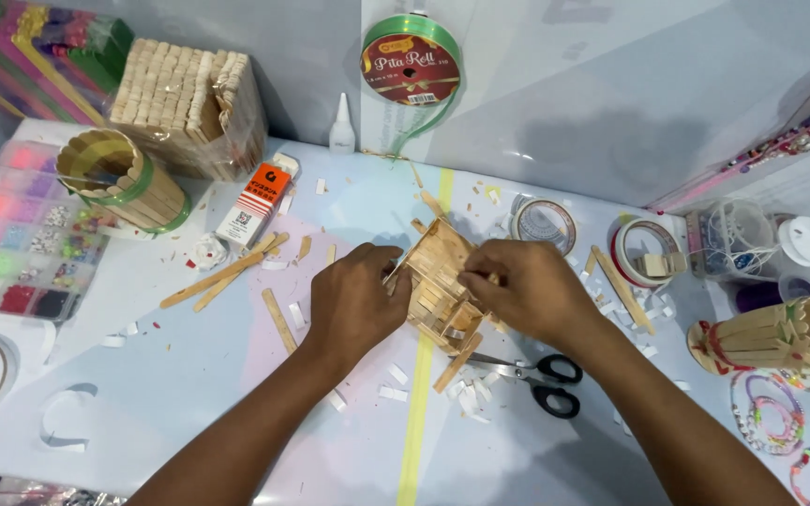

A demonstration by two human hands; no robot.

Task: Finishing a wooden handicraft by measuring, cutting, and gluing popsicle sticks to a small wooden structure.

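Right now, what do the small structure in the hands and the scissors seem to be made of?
The small structure, held by the left hand and right hand, looks like pale unpainted wood: flat craft sticks with a matte surface. The scissors show shiny metal blades and black, probably plastic, handles.

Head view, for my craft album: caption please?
Both hands hold a craft-stick house above scissors.
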